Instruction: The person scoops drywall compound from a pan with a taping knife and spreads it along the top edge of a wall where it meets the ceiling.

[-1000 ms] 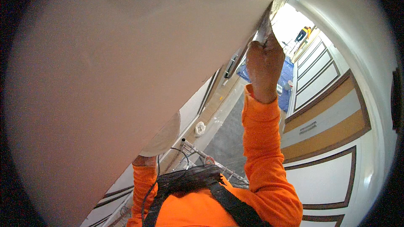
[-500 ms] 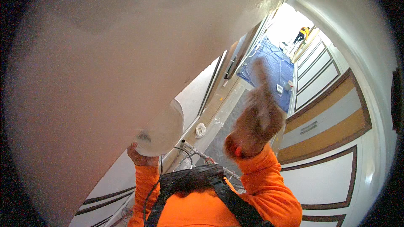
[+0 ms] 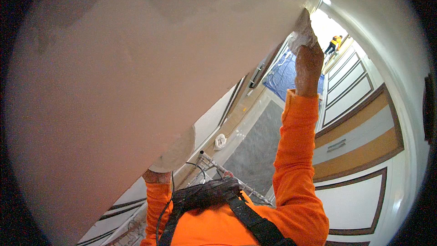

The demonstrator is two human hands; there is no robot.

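Observation:
A round, whitish bowl (image 3: 181,149) sits at the lower left, partly hidden behind the broad pale plastered surface (image 3: 123,73). My left hand (image 3: 156,176) is closed at the bowl's lower edge, supporting it; most of its fingers are out of sight. My right hand (image 3: 308,52) is raised high on an outstretched arm and meets the edge of the plastered surface near the bright opening. White smears coat its fingers, which look closed. Whatever they grip, I cannot make out.
Scaffold bars (image 3: 210,160) and a dark cable stand below me. A white roll-like item (image 3: 220,142) lies on the floor. Blue sheeting (image 3: 280,78) covers the floor farther off, where another person (image 3: 334,44) bends over. Panelled walls (image 3: 353,200) run along the right.
My right hand has swung up and forward from above the floor to the plastered surface, its arm straightening. The bowl in my left hand is now more hidden by that surface.

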